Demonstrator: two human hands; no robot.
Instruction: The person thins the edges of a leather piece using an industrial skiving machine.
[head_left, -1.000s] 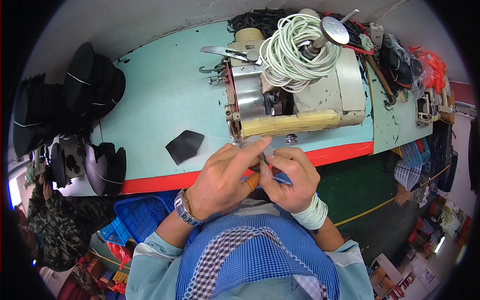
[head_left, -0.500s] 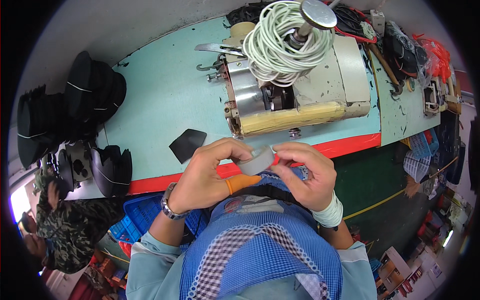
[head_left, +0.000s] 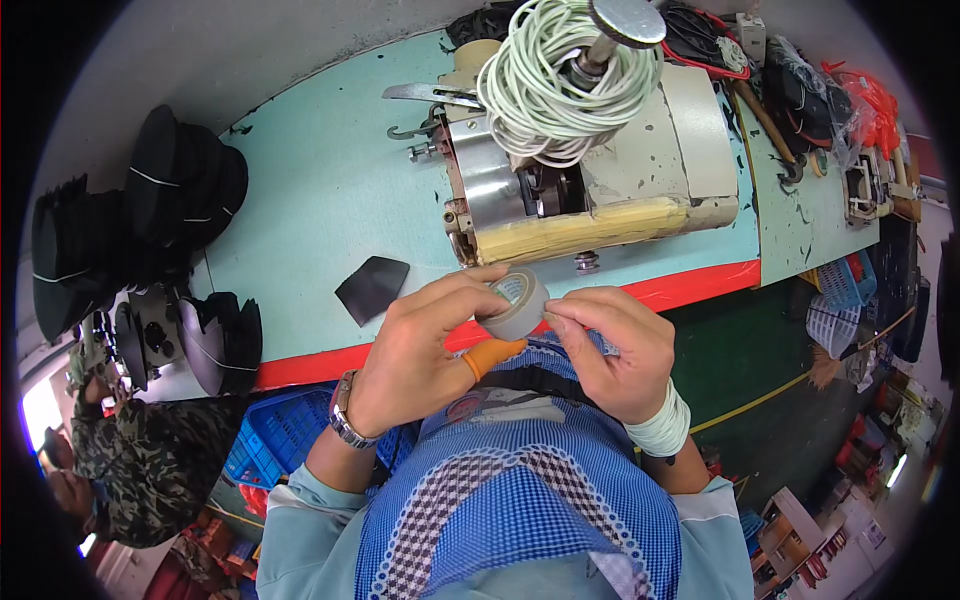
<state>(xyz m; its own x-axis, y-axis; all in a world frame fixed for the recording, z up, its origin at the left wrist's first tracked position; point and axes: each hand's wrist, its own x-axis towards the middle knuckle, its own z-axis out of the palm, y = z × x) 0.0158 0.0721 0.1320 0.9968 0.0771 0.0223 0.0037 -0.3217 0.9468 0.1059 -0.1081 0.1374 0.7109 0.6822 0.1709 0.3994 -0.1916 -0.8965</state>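
- Head view: left hand point(head_left: 425, 355) and right hand point(head_left: 610, 350) closed together on a grey tape roll point(head_left: 515, 303), held just above the near edge of the counter point(head_left: 310, 210), in front of the chest.
- Left fingers curled over the top of the roll, thumb below in an orange finger cover point(head_left: 490, 355); right fingertips pinched at the roll's right side.
- Wristwatch point(head_left: 345, 415) on the left wrist, pale band point(head_left: 662, 428) wound round the right wrist.
- Just behind the roll, a sewing machine point(head_left: 590, 190) with a yellowed front, lying across the turquoise counter; coil of white cord point(head_left: 560, 85) piled on top of it.
- Dark cut piece point(head_left: 372, 287) flat on the counter, left of the hands and apart from them.
- Stacks of black caps point(head_left: 180, 200) at the counter's far left, more curved black pieces point(head_left: 220, 340) near the left corner.
- Red strip point(head_left: 700, 285) along the counter's front edge.
- Tools and red items point(head_left: 800, 100) crowded at the far right end.
- Blue crate point(head_left: 275, 440) below the counter on the left, contents hard to make out; small blue basket point(head_left: 835, 290) on the right.
- Another person's camouflage sleeve point(head_left: 140, 460) at the lower left.
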